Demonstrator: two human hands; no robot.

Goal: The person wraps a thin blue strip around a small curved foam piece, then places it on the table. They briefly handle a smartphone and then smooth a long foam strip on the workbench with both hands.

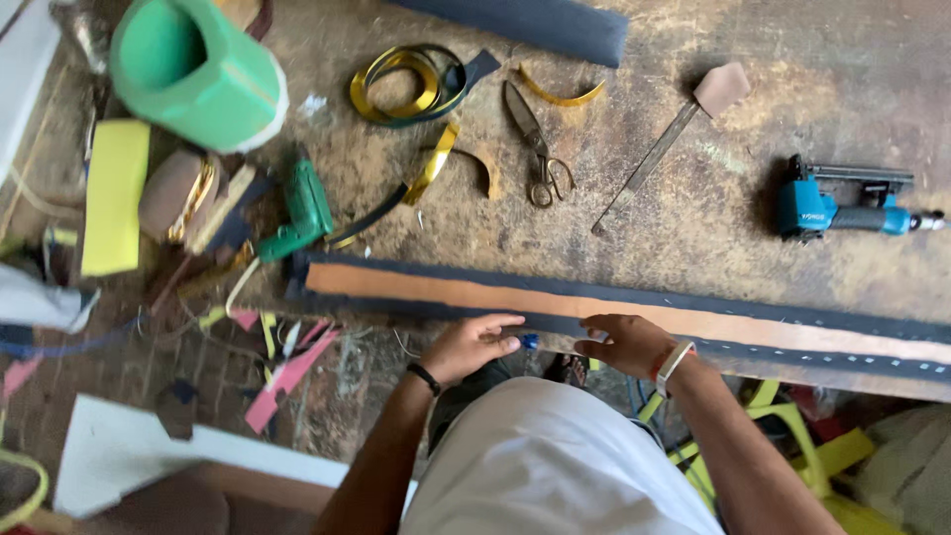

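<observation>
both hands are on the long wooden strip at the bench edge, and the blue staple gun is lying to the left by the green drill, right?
Not quite: the blue staple gun lies at the far right of the bench, well away from the green drill. Both hands, left hand and right hand, are on the wooden strip, as the head view shows.

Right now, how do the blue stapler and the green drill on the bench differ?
The blue stapler lies alone at the bench's right end; the green drill lies left, among scraps. The stapler lies level across the picture, the drill slanted. Both sit untouched, far from the left hand and right hand.
</observation>
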